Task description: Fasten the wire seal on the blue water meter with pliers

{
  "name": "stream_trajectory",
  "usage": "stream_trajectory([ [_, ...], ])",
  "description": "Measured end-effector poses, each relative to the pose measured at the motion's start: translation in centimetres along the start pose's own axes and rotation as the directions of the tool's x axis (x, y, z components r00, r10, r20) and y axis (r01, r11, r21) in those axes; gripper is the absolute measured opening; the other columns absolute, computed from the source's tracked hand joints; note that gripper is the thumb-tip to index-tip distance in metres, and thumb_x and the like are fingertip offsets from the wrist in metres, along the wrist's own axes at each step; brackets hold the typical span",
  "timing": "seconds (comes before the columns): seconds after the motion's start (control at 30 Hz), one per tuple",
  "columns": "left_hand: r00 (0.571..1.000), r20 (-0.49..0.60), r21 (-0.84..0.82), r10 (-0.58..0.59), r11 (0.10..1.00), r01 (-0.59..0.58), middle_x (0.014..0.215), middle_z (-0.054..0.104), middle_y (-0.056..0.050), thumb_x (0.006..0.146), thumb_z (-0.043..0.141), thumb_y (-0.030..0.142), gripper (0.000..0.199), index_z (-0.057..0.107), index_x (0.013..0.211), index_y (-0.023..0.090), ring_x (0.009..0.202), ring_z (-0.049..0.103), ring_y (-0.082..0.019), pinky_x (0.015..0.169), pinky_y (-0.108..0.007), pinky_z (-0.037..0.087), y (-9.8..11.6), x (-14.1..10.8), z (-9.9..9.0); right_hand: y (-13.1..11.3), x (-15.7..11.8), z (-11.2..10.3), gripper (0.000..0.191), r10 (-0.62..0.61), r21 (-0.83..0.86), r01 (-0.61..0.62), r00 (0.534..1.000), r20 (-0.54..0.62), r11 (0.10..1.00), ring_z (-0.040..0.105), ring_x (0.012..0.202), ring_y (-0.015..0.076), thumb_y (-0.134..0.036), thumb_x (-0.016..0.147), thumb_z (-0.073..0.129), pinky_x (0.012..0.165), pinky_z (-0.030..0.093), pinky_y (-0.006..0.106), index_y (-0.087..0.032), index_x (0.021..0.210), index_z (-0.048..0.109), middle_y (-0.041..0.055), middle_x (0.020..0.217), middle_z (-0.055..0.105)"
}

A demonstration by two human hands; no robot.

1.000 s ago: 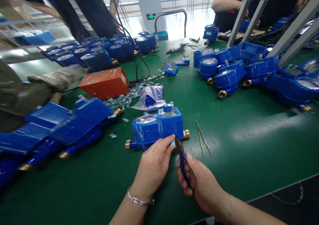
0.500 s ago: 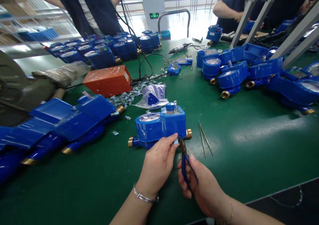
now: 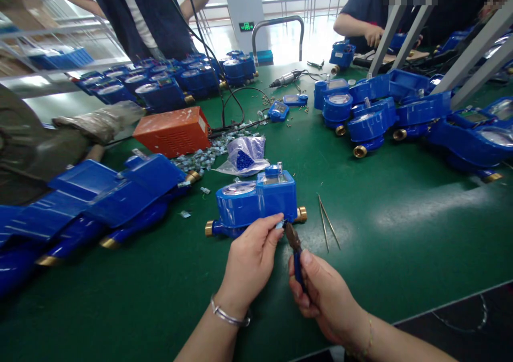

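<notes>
A blue water meter [image 3: 276, 194] with brass ends lies on the green table before me. At its lower right front, my left hand [image 3: 248, 258] pinches a small pale-blue plastic seal [image 3: 279, 225] between thumb and fingertips. My right hand [image 3: 326, 292] is wrapped round blue-handled pliers [image 3: 294, 238]. Their jaws point up and left, right beside the seal; whether they grip its wire is too small to tell. Two thin metal rods [image 3: 329, 223] lie to the right of the meter.
Behind the meter are a bag of blue beads [image 3: 244, 159], scattered pale seals [image 3: 196, 159] and an orange metal box [image 3: 172, 131]. More blue meters stand left [image 3: 116, 191], right [image 3: 371, 124] and at the back [image 3: 156, 92]. An electric screwdriver [image 3: 286, 78] lies farther off. Two people are across the table.
The pliers' handles, spread apart before, are now squeezed together in my right hand, and the pliers have turned slightly. My left hand keeps its pinch on the seal.
</notes>
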State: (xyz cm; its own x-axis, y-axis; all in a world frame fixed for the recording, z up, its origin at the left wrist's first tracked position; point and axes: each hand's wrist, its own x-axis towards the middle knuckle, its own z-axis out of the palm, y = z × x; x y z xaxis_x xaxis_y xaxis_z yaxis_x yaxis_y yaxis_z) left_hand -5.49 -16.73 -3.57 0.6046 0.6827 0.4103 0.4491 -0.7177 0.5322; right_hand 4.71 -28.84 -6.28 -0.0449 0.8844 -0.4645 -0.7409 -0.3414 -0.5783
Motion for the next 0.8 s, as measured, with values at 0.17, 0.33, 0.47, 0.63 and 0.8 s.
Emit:
stream_trajectory([
  [0.17,0.994,0.059,-0.161,-0.091,0.982,0.099,0.087,0.066,0.005,0.089,0.049,0.019,0.021,0.059,0.108,0.021,0.069,0.061,0.001,0.067,-0.005,0.050,0.2,-0.1,-0.2,0.7,-0.7,-0.7,0.062,-0.135,-0.096,0.139,0.990,0.045,0.986,0.036,0.053,0.0036,-0.070,0.082,0.053,0.043,0.025,0.009,-0.010,0.094,0.041,0.0015,0.070,0.042],
  [0.33,0.950,-0.146,0.178,0.278,0.951,-0.251,0.091,0.064,-0.003,0.080,0.058,0.007,0.034,0.055,0.113,0.014,0.082,0.059,-0.009,0.077,-0.020,0.050,0.8,-0.5,0.9,1.0,-0.9,-0.5,0.067,-0.149,-0.005,0.150,0.984,-0.096,0.989,0.038,0.055,0.0044,-0.072,0.076,0.058,0.048,0.030,0.010,-0.013,0.102,0.040,0.0018,0.074,0.044],
  [0.47,0.861,-0.314,0.320,0.400,0.898,-0.301,0.087,0.062,-0.005,0.074,0.060,-0.001,0.043,0.053,0.115,0.010,0.084,0.055,-0.011,0.078,-0.024,0.049,1.4,-0.7,0.0,1.5,-1.4,-0.1,0.074,-0.117,0.001,0.119,0.981,-0.158,0.993,0.040,0.057,0.0049,-0.073,0.069,0.066,0.048,0.030,0.010,-0.014,0.107,0.041,0.0032,0.078,0.046],
  [0.63,0.859,-0.496,0.450,0.128,0.884,0.129,0.094,0.062,-0.006,0.082,0.056,0.012,0.031,0.055,0.113,0.014,0.086,0.056,-0.012,0.081,-0.024,0.047,-1.3,-0.5,-4.3,1.9,-2.1,0.0,0.074,-0.054,0.152,0.090,0.974,-0.222,0.984,0.045,0.065,0.0078,-0.067,0.064,0.074,0.054,0.035,0.012,-0.017,0.107,0.041,0.0047,0.083,0.049],
  [0.8,0.891,-0.312,0.504,-0.330,0.738,0.450,0.113,0.059,-0.015,0.086,0.047,0.029,0.040,0.057,0.121,0.013,0.103,0.056,-0.028,0.090,-0.045,0.046,-7.0,1.0,-7.8,2.0,-1.7,-0.3,0.068,-0.108,0.178,0.138,0.980,-0.166,0.974,0.041,0.061,0.0074,-0.066,0.070,0.070,0.052,0.033,0.014,-0.018,0.107,0.040,0.0034,0.080,0.047],
])
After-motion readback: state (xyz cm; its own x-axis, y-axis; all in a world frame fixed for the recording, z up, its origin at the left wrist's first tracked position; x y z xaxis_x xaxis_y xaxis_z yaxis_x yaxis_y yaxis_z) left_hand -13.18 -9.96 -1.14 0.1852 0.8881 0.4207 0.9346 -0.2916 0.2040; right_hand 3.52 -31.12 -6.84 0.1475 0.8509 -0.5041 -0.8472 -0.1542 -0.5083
